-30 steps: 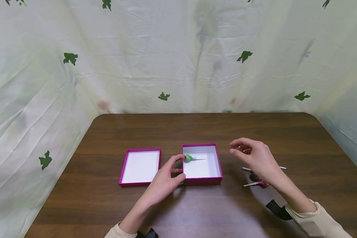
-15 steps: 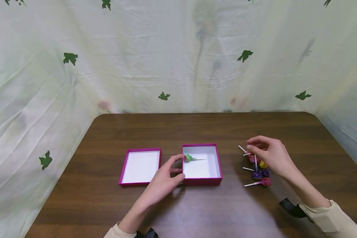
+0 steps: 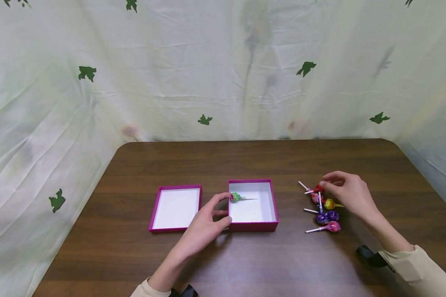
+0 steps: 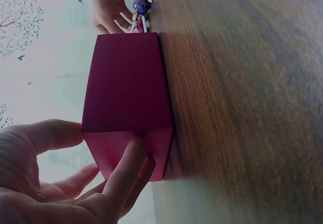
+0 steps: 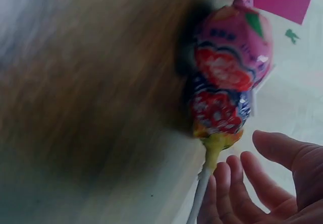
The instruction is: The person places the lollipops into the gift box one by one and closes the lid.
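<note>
My left hand (image 3: pixel 207 225) rests against the left wall of a magenta box (image 3: pixel 253 226). In the left wrist view its fingers (image 4: pixel 126 166) lie on the box's side, its thumb at the upper corner. The box is lidless and white inside, with a green-wrapped lollipop (image 3: pixel 236 197) at its left. My right hand (image 3: pixel 346 190) hovers at the far end of a lollipop pile, fingertips close to a red lollipop (image 3: pixel 319 188); contact cannot be made out. In the right wrist view, its thumb and fingers (image 5: pixel 233 183) stand apart, holding nothing visible, behind a yellow-based lollipop (image 5: pixel 218 105).
The box lid (image 3: pixel 174 208), magenta with a white inside, lies upturned left of the box. Purple lollipops (image 3: pixel 321 218), a yellow one (image 3: pixel 328 204) and a pink one (image 3: pixel 333 226) lie on the brown table (image 3: pixel 267 264). A patterned curtain (image 3: pixel 223 74) hangs behind.
My right hand has moved right, away from the box, to the far end of the lollipop pile, uncovering the lollipops. My left hand and the box have stayed put.
</note>
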Available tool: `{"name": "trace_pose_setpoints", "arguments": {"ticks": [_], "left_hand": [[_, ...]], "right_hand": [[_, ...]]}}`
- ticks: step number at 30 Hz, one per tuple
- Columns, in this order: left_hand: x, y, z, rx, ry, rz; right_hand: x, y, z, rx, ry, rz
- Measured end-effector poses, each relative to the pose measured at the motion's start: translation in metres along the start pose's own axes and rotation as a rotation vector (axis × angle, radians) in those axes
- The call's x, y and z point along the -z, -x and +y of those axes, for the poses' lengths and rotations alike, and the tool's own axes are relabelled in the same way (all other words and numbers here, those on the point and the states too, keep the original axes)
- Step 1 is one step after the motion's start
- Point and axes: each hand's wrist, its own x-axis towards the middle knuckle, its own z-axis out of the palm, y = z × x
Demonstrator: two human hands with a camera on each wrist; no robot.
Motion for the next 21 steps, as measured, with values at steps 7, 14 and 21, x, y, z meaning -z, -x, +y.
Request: {"name": "trace_pose_setpoints", "arguments": {"ticks": [7, 14, 21], "left_hand": [[0.000, 0.000, 0.000, -0.002, 0.003, -0.002], [0.000, -0.001, 0.000, -0.004, 0.007, -0.001], [-0.001, -0.001, -0.001, -0.003, 0.008, 0.002]], "right_hand": [[0.000, -0.007, 0.008, -0.055, 0.043, -0.098], [-0.001, -0.012, 0.013, -0.054, 0.053, -0.208], [-0.002, -0.012, 0.014, -0.031, 0.023, -0.212]]}}
